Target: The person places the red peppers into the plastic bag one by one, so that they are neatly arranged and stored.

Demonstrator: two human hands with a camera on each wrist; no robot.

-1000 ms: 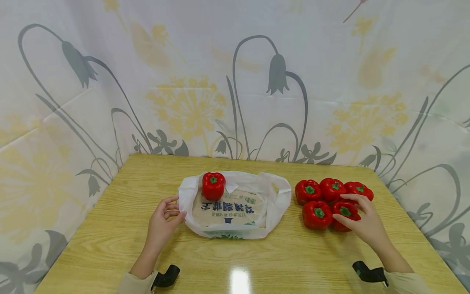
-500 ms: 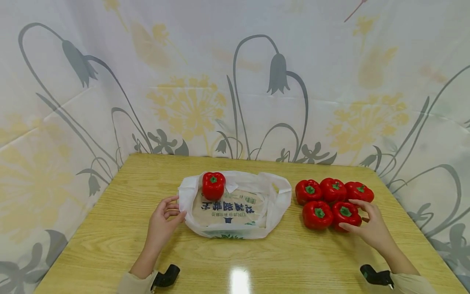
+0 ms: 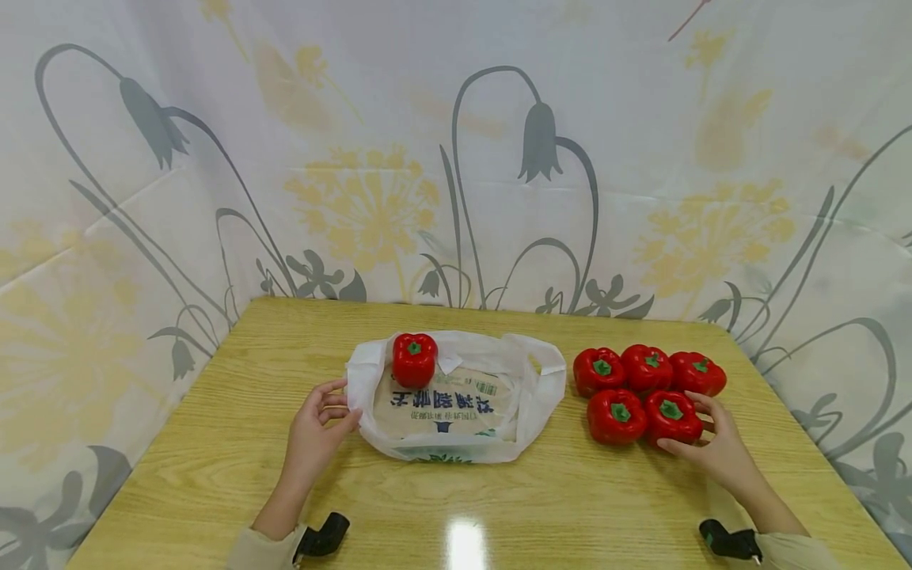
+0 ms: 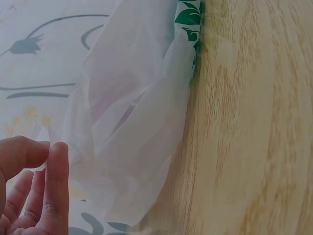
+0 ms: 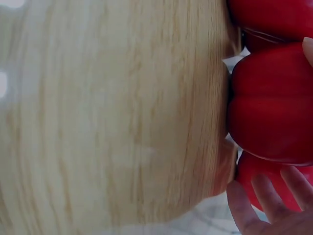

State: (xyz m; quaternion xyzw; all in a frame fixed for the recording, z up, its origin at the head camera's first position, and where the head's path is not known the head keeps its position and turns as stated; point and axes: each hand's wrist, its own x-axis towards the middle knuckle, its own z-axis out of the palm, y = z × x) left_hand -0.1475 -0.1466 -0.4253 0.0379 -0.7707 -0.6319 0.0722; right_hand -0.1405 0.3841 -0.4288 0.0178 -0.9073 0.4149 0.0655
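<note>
An opened white plastic bag [image 3: 435, 413] with printed lettering lies mid-table, its rim spread. One red bell pepper [image 3: 415, 361] sits inside at its back left. My left hand [image 3: 318, 423] pinches the bag's left edge between thumb and forefinger, as the left wrist view shows. On the right, several red bell peppers stand close together in two rows. My right hand [image 3: 723, 443] is spread round the right side of the front-right bell pepper [image 3: 672, 417], thumb at its near side. In the right wrist view, the visible fingers [image 5: 268, 198] are fairly straight beside that pepper; firm contact is unclear.
The wood-grain table [image 3: 541, 507] runs back to a flower-printed curtain [image 3: 456, 158], which also rises at both sides. The other peppers, such as the front-left bell pepper [image 3: 616, 416], crowd against the one by my right hand.
My right hand has shifted from over the front-right pepper to its right side, and slightly towards me. That pepper has edged nearer. The left hand and the bag stay as they were.
</note>
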